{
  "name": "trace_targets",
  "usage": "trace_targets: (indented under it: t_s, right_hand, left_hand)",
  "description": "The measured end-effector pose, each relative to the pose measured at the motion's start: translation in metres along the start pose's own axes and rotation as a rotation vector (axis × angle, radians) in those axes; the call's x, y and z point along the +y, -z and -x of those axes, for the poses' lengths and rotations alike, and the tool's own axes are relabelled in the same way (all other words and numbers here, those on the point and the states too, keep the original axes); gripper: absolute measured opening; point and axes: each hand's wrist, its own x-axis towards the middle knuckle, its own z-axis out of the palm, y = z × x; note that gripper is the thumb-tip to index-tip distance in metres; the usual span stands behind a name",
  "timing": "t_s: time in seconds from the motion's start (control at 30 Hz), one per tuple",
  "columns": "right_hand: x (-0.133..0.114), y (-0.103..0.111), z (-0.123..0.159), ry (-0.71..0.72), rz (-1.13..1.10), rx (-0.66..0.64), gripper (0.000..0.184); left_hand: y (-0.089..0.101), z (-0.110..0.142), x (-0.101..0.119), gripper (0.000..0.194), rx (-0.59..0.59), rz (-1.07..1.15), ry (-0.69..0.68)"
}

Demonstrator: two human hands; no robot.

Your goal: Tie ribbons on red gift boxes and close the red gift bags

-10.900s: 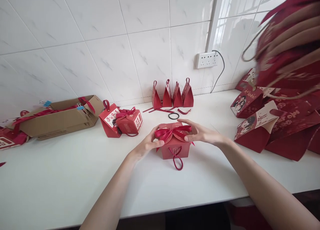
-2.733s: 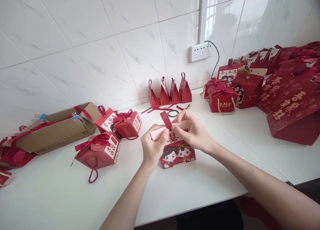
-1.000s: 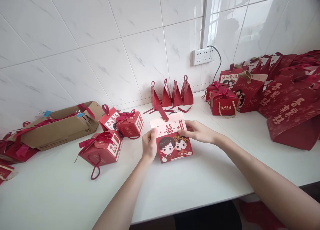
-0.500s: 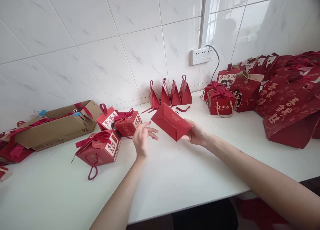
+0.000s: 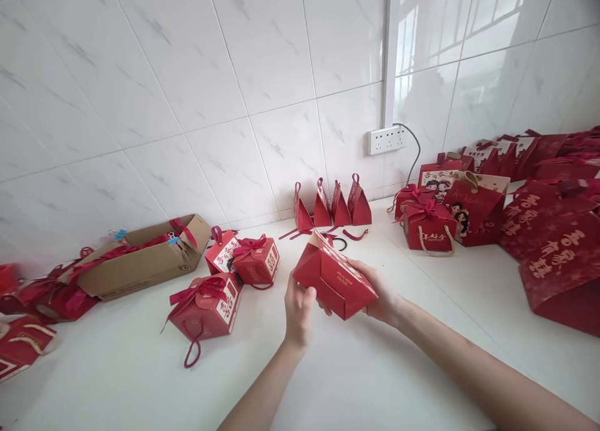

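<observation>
A red paper gift box (image 5: 334, 280) is tipped above the white table, its plain red underside with small gold print turned toward me. My right hand (image 5: 377, 293) grips it from behind on the right, most of those fingers hidden by the box. My left hand (image 5: 300, 309) holds its left end, thumb in front and the other fingers behind it. To the left stands a red box with a ribbon bow and a rope handle (image 5: 204, 312), and behind that a smaller bowed box (image 5: 257, 261) leans by an upright gift box (image 5: 221, 251).
Several small triangular red boxes (image 5: 332, 206) stand by the tiled wall, with loose ribbon strips and a black ring (image 5: 341, 243) before them. A cardboard box (image 5: 145, 272) with ribbons lies at left. Many red gift boxes (image 5: 553, 256) crowd the right, below a power socket (image 5: 387, 141).
The gift box has been tilted from its couple-printed front to its underside. My left hand let go half a second ago and now holds it again. The view has tipped upward.
</observation>
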Motion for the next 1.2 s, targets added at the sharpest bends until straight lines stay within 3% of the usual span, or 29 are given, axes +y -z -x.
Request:
trace_targets:
  t_s: [0.23,0.43,0.53,0.73,0.83,0.97,1.07,1.2]
  right_hand:
    - [0.001,0.004,0.0,0.042,-0.015,0.042,0.039]
    - [-0.006,0.003,0.0,0.072,-0.039,0.264,0.026]
    - [-0.007,0.006,-0.002,0.14,0.095,0.36,0.029]
    - [-0.003,0.01,0.001,0.473,0.555,0.393,0.04]
    - [0.001,0.016,0.0,0.505,0.703,0.423,0.045]
    - [0.003,0.021,-0.001,0.52,0.737,0.345,0.052]
    - [0.005,0.015,0.004,0.561,0.686,0.18,0.051]
    - [0.013,0.003,0.012,0.561,0.699,-0.066,0.048]
  left_hand:
    - [-0.003,0.004,-0.006,0.04,-0.024,0.011,0.058]
    - [0.002,-0.001,-0.008,0.05,0.137,0.129,0.044]
    - [0.008,-0.005,-0.005,0.051,0.202,0.122,0.093]
    - [0.012,-0.011,-0.006,0.038,0.144,-0.021,0.258]
    - [0.013,-0.012,-0.016,0.03,0.15,-0.021,0.318]
    - [0.019,-0.014,-0.032,0.03,0.159,0.052,0.342]
    - [0.023,-0.016,-0.036,0.038,0.218,0.182,0.389]
    - [0.029,-0.018,-0.024,0.043,0.284,0.354,0.497]
